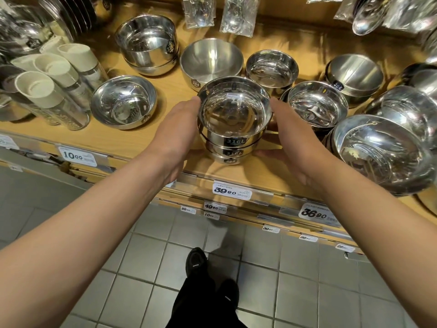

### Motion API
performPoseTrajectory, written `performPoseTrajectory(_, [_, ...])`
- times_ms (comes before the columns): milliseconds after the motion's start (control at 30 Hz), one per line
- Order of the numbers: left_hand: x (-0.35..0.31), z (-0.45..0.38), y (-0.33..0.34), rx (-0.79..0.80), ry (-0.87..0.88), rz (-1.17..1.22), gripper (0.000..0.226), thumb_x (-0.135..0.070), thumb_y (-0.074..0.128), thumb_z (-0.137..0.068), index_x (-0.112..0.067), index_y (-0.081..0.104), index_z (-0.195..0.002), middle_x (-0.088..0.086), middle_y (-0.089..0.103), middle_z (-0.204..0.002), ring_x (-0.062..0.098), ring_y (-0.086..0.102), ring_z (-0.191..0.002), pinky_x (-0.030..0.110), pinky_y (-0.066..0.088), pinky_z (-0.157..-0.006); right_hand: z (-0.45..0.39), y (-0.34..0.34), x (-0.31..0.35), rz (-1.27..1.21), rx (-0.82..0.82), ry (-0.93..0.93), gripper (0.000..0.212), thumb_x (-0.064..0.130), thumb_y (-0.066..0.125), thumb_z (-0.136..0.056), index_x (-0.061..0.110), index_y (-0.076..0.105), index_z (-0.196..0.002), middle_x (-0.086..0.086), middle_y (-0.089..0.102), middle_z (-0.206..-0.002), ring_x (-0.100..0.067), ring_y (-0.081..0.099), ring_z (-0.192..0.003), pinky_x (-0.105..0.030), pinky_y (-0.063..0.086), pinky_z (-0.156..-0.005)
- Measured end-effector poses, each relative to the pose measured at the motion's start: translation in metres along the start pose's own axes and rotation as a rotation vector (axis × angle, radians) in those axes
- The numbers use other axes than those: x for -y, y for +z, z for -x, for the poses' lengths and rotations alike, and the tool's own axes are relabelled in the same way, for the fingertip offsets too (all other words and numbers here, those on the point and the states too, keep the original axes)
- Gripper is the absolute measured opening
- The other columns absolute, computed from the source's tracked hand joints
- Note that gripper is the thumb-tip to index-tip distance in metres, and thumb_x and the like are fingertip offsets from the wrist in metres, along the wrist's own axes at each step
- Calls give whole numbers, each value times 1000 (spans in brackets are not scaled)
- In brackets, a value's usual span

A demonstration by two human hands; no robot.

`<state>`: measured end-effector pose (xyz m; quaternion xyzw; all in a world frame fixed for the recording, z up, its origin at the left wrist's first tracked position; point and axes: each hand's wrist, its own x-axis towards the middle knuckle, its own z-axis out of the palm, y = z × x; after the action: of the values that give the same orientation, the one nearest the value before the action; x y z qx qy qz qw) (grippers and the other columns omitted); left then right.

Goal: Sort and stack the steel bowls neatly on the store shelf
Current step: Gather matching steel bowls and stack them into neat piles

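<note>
The stack [233, 129] of nested steel bowls sits at the near edge of the shelf [146, 138]. Expect rigid, slippery, fairly light metal; grip low on both sides. Your left hand [176, 129] and right hand [289, 136] cup it, fingers half spread.

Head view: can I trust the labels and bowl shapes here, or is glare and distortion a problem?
Head view: stacked bowls sharp, 316L labels readable between left hand and right hand; mirror glare fills the bowl interiors; wide-angle bending stretches the large bowl at right; upper corners are blurred.
</note>
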<state>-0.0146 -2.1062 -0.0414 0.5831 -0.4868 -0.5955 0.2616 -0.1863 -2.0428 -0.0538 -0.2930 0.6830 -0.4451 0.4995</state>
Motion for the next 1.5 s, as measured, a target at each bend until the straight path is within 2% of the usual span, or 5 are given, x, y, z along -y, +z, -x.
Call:
performPoseTrajectory(100, [0, 1, -1, 63, -24, 75, 29, -39, 38, -106, -24, 62, -111, 4, 66, -108, 23, 62, -99, 50, 59, -88, 4, 5, -5, -40, -32, 20, 42, 63, 43, -92, 38, 62, -119, 6, 65, -125, -22, 62, -115, -50, 58, -93])
performPoseTrajectory(433, [-5, -12, -7, 99, -12, -37, 39, -45, 38, -105, -20, 65, -119, 16, 67, -126, 31, 64, -116, 38, 64, -71, 5, 11, -11, -32, -131, -11, 36, 49, 39, -96, 32, 67, -111, 2, 70, -112, -20, 66, -107, -50, 60, -89])
performPoseTrajectory(733, [-6, -21, -9, 97, 0, -62, 35, -49, 40, -103, -28, 68, -105, 13, 70, -123, 28, 67, -112, 43, 63, -75, 5, 13, -17, -58, -140, -17, 38, 58, 41, -87, 40, 70, -104, 8, 72, -108, -18, 66, -106, -48, 61, -85])
performPoseTrajectory(1133, [-9, -25, -11, 114, -13, -54, 38, -51, 39, -105, -27, 67, -116, 2, 70, -117, 22, 65, -111, 32, 61, -65, 6, 15, -19, -118, -156, 1, 37, 52, 44, -89, 37, 67, -114, 7, 71, -114, -16, 67, -107, -48, 61, -86])
performPoseTrajectory(1500, [-6, -27, -12, 128, -42, -20, 38, -53, 39, -105, -30, 67, -116, -4, 74, -108, 16, 68, -103, 35, 62, -73, 5, 13, -21, -107, -107, 7, 44, 58, 45, -89, 37, 64, -121, 9, 69, -120, -16, 65, -113, -50, 57, -95])
